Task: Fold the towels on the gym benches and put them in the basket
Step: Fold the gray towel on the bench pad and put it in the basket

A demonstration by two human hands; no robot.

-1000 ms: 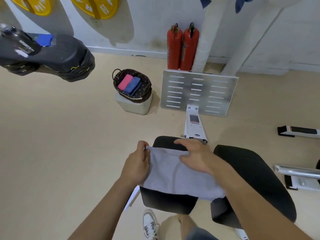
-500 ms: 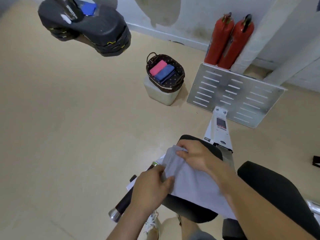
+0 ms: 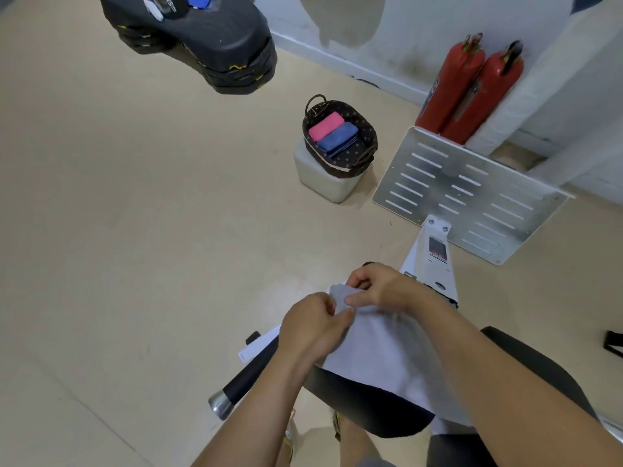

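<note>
A pale grey towel [image 3: 381,348] lies across the black padded seat [image 3: 367,406] of a gym bench in the near middle of the scene, its far end bunched where both hands meet. The left hand [image 3: 312,326] is curled closed, thumb and fingers pinching the towel's far corner, and the right hand [image 3: 377,288] is also closed on that same end, fingertips nipping a small raised fold just beyond the left. The near end of the towel runs under the right forearm and drapes off the pad, so its full outline cannot be traced. Farther off, slightly to the left, a dark woven basket [image 3: 365,143] sits on a white block [image 3: 320,176] on the floor, and in it lie a folded pink towel [image 3: 325,127] and a folded blue towel [image 3: 338,139] side by side. So the job looks partly done: two towels are folded and stowed, while the grey one appears to be early in its folding and has yet to be carried across. On another black bench [image 3: 202,38] at the far left, a scrap of blue [image 3: 199,0] shows at the top edge; it may be one more towel, but it is cut off and too little is visible to say. To the right of the basket stand a slotted metal plate [image 3: 468,193] and two red fire extinguishers [image 3: 468,89]. How many layers the grey towel already has cannot be made out.
</note>
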